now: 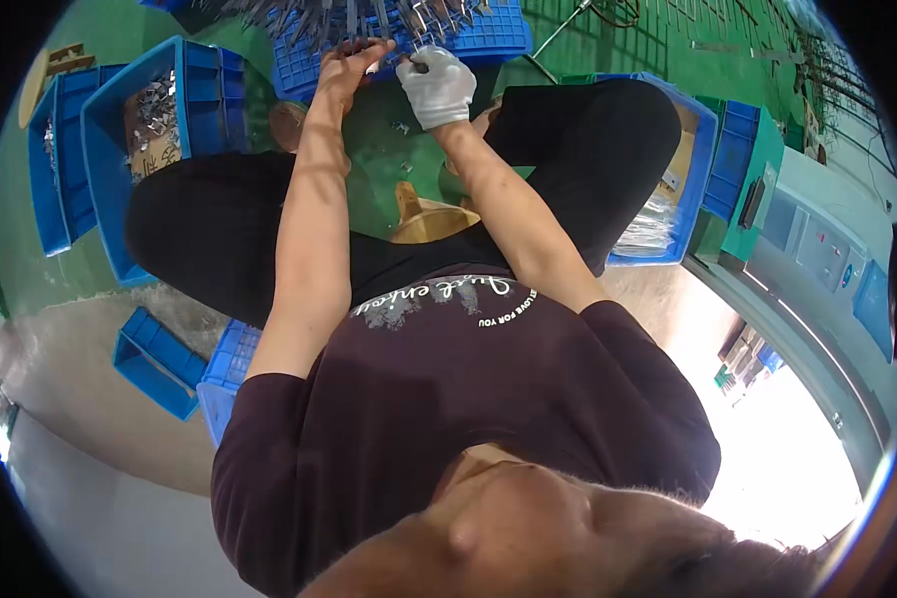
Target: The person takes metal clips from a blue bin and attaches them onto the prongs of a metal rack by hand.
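Left hand [345,74]: grip at metal parts [319,20], can't tell hold | gloved right hand [439,90]: curled, contents hidden | blue crate [493,36], upper centre | green floor [374,159]

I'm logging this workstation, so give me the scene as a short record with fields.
Left hand: bare, close to the metal strips
Right hand: in a white glove, beside the left hand
Held part: too small to tell
Metal strips: heaped over a blue crate ahead
Left bin: blue, small metal parts inside
Right bin: blue, flat metal pieces inside
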